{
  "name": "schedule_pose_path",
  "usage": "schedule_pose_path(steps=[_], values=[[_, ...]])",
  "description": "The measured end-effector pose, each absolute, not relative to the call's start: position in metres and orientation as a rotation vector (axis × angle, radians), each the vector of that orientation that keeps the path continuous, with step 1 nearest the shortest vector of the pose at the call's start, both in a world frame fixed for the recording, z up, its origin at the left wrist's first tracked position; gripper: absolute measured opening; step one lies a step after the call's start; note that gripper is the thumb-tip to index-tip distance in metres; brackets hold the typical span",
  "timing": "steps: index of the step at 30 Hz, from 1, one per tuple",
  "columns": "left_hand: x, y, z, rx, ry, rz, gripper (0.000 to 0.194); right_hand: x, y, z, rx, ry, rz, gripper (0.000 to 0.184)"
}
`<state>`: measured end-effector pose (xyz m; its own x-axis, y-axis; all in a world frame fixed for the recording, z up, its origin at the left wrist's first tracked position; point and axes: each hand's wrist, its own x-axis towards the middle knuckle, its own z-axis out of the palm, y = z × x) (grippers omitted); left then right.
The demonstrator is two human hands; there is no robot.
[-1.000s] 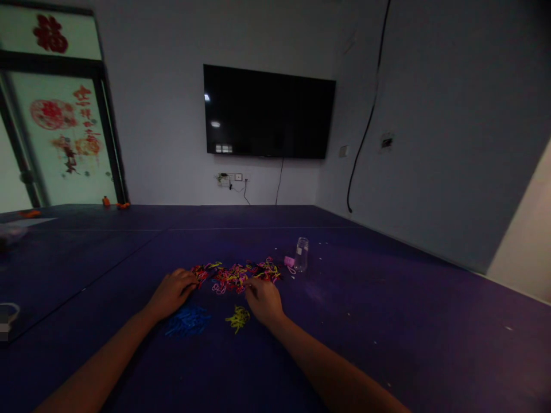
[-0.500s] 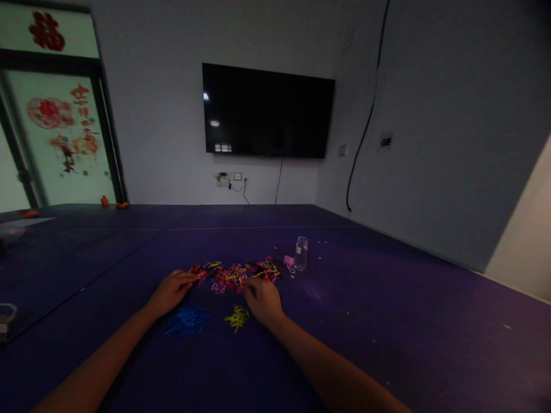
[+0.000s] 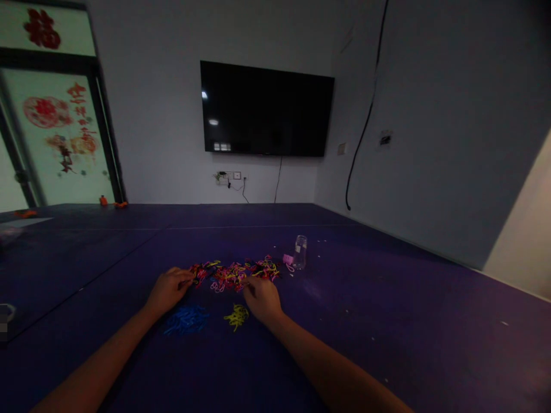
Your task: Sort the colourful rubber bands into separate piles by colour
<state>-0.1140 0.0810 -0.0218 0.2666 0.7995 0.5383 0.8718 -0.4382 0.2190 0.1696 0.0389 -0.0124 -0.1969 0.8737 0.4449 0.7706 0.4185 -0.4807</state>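
A loose, mixed heap of small rubber bands, red, pink, yellow and black, stretches across the purple surface in front of me. At its left end my left hand has its fingertips drawn together against the bands. My right hand pinches at the heap's near edge, right of the middle; what lies between its fingertips is too small to make out. Nearer to me are two sorted piles: blue rubber bands by my left wrist, and a smaller one of yellow rubber bands left of my right hand.
Behind the heap's right end stands a clear bottle, with a pink cap beside it. White scraps dot the purple surface at right. Small orange objects lie at the far left edge. A television hangs on the wall.
My left hand has shifted very slightly left and away from me along the heap's edge. My right hand stays almost in place, and the piles look the same.
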Motion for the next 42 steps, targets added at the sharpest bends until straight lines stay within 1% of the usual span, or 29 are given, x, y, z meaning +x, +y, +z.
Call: schedule_pose_path(steps=[11, 14, 19, 22, 30, 42], values=[[-0.1066, 0.0750, -0.0131, -2.371, -1.583, -0.767, 0.027, 0.1692, 0.0379, -0.0111, -1.403, -2.023, 0.189, 0.028], [-0.1046, 0.0756, -0.0118, -2.376, -1.542, -0.800, 0.024, 0.1692, 0.0371, -0.0102, -1.404, -2.027, 0.183, 0.027], [-0.1062, 0.0781, -0.0137, -2.358, -1.495, -0.977, 0.021, 0.1691, 0.0358, -0.0093, -1.386, -2.017, 0.189, 0.027], [-0.1074, 0.0793, -0.0153, -2.366, -1.499, -1.023, 0.019, 0.1691, 0.0352, -0.0087, -1.397, -2.020, 0.204, 0.027], [-0.1075, 0.0831, -0.0195, -2.429, -1.573, -1.016, 0.023, 0.1691, 0.0349, -0.0090, -1.384, -2.021, 0.197, 0.028], [-0.1053, 0.0820, -0.0164, -2.510, -1.536, -0.899, 0.024, 0.1691, 0.0356, -0.0101, -1.385, -2.027, 0.174, 0.029]])
